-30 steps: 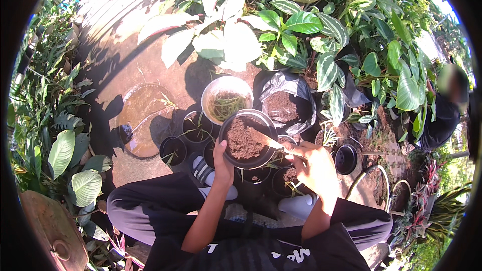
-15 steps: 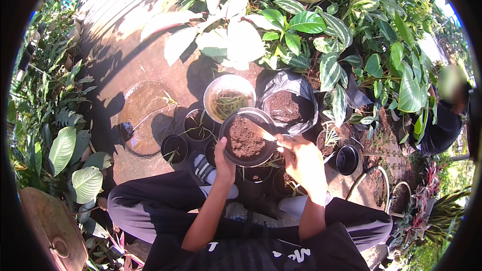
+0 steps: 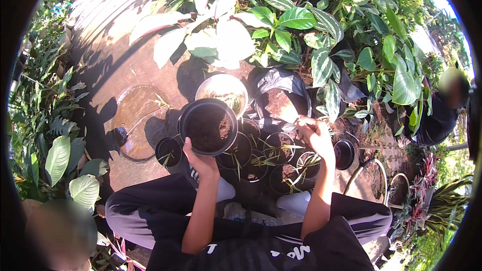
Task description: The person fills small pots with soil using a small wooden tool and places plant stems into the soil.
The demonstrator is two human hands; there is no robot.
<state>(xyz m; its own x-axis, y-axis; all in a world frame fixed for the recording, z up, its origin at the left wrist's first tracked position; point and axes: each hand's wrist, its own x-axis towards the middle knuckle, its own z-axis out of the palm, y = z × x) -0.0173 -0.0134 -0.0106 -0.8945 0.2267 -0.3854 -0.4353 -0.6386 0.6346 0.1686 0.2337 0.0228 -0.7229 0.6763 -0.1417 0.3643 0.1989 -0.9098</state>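
Left hand (image 3: 202,163) grips the soil-filled pot (image 3: 208,126) from below; right hand (image 3: 315,135) (apparently) clasps a trowel (image 3: 288,116).

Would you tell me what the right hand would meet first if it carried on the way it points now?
Probably the heap of soil on the black plastic bag: the right hand points its trowel there, though depth is unclear.

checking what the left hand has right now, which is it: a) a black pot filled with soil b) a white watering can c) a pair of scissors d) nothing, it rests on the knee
A: the left hand grips the near rim of a round black pot filled with dark soil and holds it up above the small pots on the ground, while the right hand is off to the side holding a scoop-like tool.
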